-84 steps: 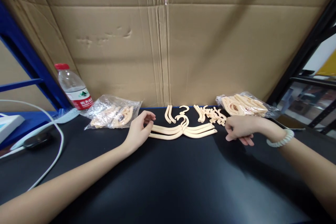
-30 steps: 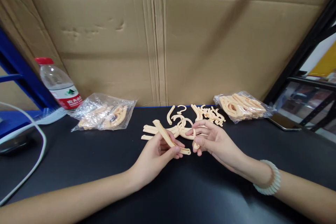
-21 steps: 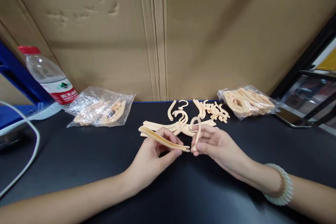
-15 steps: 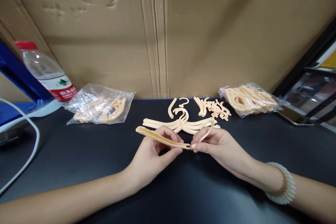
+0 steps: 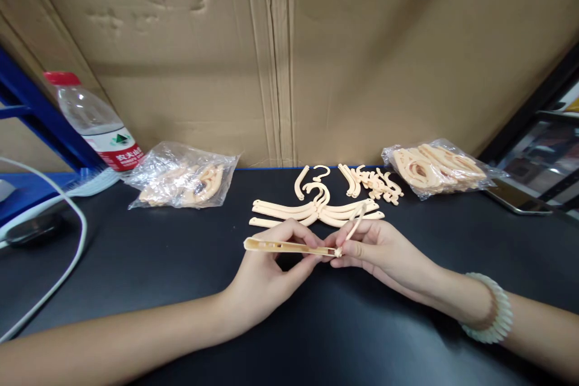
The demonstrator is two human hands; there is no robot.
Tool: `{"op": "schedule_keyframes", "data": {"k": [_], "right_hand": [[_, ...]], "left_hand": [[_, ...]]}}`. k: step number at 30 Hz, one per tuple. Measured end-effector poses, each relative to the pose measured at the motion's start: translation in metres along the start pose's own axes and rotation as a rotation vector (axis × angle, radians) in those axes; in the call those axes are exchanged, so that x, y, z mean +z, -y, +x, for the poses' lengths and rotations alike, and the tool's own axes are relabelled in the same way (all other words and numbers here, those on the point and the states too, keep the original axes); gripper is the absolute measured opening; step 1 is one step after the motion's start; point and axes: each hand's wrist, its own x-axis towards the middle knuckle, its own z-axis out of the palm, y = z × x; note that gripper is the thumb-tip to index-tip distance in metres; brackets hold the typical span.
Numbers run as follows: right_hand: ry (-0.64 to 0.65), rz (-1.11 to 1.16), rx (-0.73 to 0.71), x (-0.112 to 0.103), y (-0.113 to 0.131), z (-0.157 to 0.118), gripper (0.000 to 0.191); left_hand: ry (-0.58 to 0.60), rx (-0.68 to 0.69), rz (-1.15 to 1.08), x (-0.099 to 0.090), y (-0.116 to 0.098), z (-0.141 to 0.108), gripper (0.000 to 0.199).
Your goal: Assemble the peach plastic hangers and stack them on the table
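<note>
Bar (image 5: pixel 269 245) and hook (image 5: pixel 355 226) are held in the two hands, in front of the hangers (image 5: pixel 280 210), in the head view. The left hand (image 5: pixel 265 277) pinches the bar between thumb and fingers, its hollow side showing and its outer end pointing toward the hangers' left. The right hand (image 5: pixel 389 250) pinches the hook near its base, thumb pressed toward the fingers, the curve overlapping the hangers' right half. The hook's base sits at the bar's forked end; whether it is inside cannot be told. Behind the hangers lie a loose bar (image 5: pixel 300 184) and a loose hook (image 5: pixel 322 167); behind and right of them, a pile (image 5: pixel 380 185) of hooks. Left of the hangers are a bag (image 5: pixel 183 178) and a bottle (image 5: pixel 97 120); right, a second bag (image 5: pixel 436 169).
</note>
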Motion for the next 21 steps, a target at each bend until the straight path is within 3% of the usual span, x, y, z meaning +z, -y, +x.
{"op": "schedule_keyframes", "data": {"k": [8, 21], "right_hand": [[-0.025, -0.066, -0.050, 0.001, -0.003, -0.001, 0.015], [-0.133, -0.190, -0.152, 0.010, -0.005, 0.000, 0.014]], "left_hand": [[0.043, 0.079, 0.078, -0.002, -0.003, 0.000, 0.005], [0.076, 0.005, -0.074, 0.000, -0.006, -0.001, 0.005]]}}
